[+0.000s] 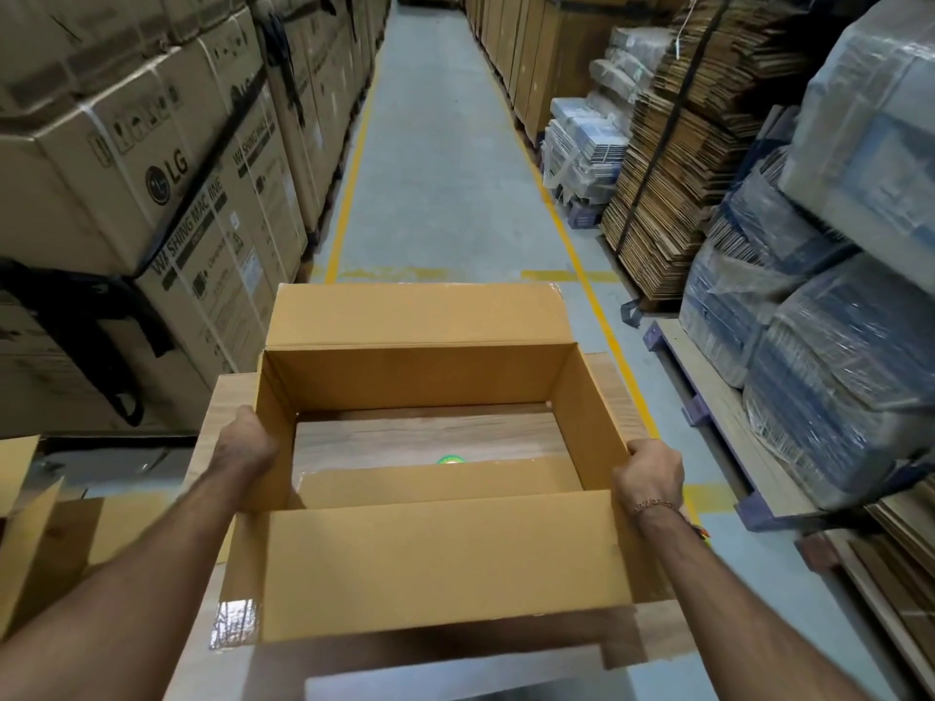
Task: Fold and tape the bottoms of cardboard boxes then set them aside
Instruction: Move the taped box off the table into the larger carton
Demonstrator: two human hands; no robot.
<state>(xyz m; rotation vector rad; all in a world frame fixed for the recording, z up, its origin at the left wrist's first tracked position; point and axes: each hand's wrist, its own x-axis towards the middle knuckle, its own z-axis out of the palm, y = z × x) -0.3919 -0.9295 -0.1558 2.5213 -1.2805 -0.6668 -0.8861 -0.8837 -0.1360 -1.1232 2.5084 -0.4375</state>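
— Where's the cardboard box (445,564)?
— On the wooden table (217,412), held at 9 and 3 o'clock.
— Fingers?
— Left hand (248,442) and right hand (650,473) curl over its side walls; fingertips hidden inside.

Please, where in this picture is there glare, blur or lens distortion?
Head view: glare on the clear tape at the cardboard box near corner; stacked cartons and wrapped pallets bend outward from wide-angle distortion; edges look soft, the left hand and right hand fairly sharp.
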